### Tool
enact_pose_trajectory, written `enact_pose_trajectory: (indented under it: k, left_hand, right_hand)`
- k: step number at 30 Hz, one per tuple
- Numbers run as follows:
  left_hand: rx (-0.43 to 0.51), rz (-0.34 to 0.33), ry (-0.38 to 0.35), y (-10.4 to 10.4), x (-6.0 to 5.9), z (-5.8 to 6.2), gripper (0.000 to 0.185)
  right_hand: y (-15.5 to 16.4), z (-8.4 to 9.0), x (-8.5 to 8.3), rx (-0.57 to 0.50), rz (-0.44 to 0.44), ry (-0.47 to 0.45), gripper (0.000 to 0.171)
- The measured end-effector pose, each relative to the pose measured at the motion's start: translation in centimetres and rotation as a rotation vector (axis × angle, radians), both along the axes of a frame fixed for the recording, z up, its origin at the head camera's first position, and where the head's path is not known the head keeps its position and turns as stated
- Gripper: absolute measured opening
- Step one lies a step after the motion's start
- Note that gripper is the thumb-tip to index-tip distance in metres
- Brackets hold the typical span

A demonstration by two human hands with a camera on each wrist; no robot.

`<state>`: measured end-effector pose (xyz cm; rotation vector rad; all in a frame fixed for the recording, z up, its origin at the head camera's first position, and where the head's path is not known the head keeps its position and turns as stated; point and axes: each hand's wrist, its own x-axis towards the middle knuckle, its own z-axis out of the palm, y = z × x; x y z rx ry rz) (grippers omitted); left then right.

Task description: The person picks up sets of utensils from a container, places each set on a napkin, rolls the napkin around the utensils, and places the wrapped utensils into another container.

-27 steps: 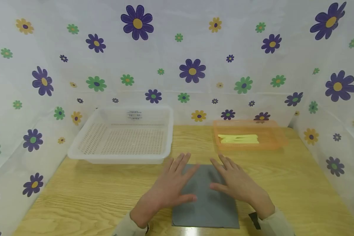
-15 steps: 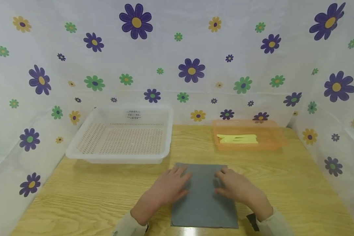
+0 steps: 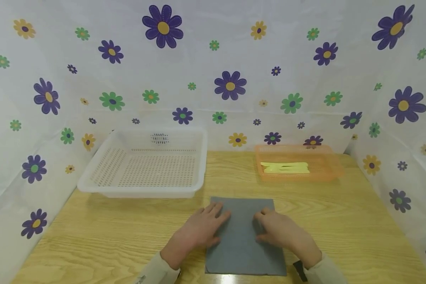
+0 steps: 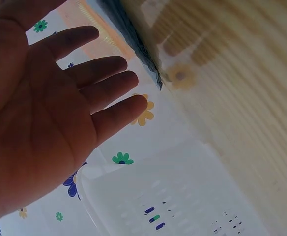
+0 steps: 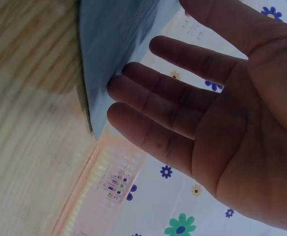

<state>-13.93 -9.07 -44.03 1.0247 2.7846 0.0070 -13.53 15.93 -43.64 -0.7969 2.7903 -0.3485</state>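
Note:
A flat grey sheet [image 3: 243, 252], which looks folded, lies on the wooden table in front of the person. Over its left side hovers the left hand [image 3: 198, 227], with fingers spread and slightly bent. The left wrist view shows that palm [image 4: 40, 113] bare, its fingertips short of the sheet's dark edge [image 4: 133, 42]. On the opposite side the right hand [image 3: 282, 230] has loosely bent fingers over the sheet. In the right wrist view its fingertips [image 5: 119, 88] are right at the grey surface [image 5: 109, 44], and nothing sits in the palm.
A large white perforated basket [image 3: 138, 191] stands at the back left of the table [image 3: 127, 232]. At the back right is a shallow orange basket [image 3: 323, 175] holding several yellow plastic forks [image 3: 285, 168]. A white curtain with printed flowers [image 3: 198, 47] surrounds the table.
Both hands have come down and back toward the person from above the sheet's far edge, their fingers bending from nearly straight. The sheet and baskets stay in place.

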Motion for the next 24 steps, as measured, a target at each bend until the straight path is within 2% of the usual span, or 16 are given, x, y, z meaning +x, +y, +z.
enact_pose_trajectory:
  k: [5, 11, 24]
  left_hand:
    - [0.002, 0.019, -0.034, 0.11, 0.11, 0.02, 0.074]
    - [-0.008, 0.083, -0.092, 0.11, 0.24, 0.14, 0.068]
    - [-0.022, 0.105, -0.106, 0.17, 0.42, 0.42, 0.067]
  right_hand:
    - [-0.39, -0.1, 0.19, 0.014, -0.025, -0.004, 0.051]
    - [-0.73, -0.41, 0.32, 0.034, -0.053, -0.002, 0.052]
    - [-0.62, -0.41, 0.33, 0.016, -0.057, 0.002, 0.052]
